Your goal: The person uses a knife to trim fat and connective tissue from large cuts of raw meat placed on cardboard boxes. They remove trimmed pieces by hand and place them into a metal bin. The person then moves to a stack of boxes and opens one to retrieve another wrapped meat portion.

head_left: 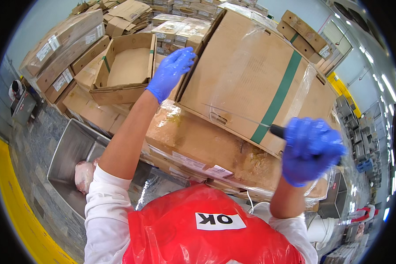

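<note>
A large brown cardboard box with a green stripe lies in front of me, on top of another brown carton. Blue-gloved, my left hand is open with fingers stretched toward the box's left edge; I cannot tell whether they touch it. My right hand, also gloved in blue, is closed around the black handle of a tool. From that handle a thin metal shaft reaches left across the lower part of the box; its tip is hard to make out.
An open cardboard box stands at the left among more cartons. Below it, a steel tub holds wrapped meat. Stacked boxes fill the back. A yellow barrier runs along the far left. Two people are in the distance.
</note>
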Demonstrator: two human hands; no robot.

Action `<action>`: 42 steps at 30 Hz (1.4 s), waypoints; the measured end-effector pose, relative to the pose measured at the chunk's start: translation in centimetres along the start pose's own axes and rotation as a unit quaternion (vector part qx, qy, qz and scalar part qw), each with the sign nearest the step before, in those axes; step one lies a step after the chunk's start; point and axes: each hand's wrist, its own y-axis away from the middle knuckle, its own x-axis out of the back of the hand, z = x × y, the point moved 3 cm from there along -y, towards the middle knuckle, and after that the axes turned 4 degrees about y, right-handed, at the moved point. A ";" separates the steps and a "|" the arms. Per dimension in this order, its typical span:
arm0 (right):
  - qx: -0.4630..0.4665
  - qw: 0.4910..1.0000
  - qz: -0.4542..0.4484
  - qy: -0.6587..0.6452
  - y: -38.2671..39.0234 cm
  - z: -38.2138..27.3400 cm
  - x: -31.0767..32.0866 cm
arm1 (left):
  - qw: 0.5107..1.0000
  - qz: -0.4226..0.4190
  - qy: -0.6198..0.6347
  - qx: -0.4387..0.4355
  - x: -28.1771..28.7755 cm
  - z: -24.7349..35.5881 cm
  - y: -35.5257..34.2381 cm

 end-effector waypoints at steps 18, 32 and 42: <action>-0.196 0.940 0.072 0.271 10.7 11.8 -1.9 | 0.916 -0.013 -0.331 -0.225 -4.7 -2.7 -2.9; 0.128 0.819 0.449 0.333 15.4 -24.2 19.2 | 0.975 -0.039 0.037 0.217 -3.0 -4.3 -4.8; 0.063 0.591 0.804 0.018 32.9 -6.6 52.4 | 0.966 0.026 0.061 0.252 -2.9 -6.4 -4.1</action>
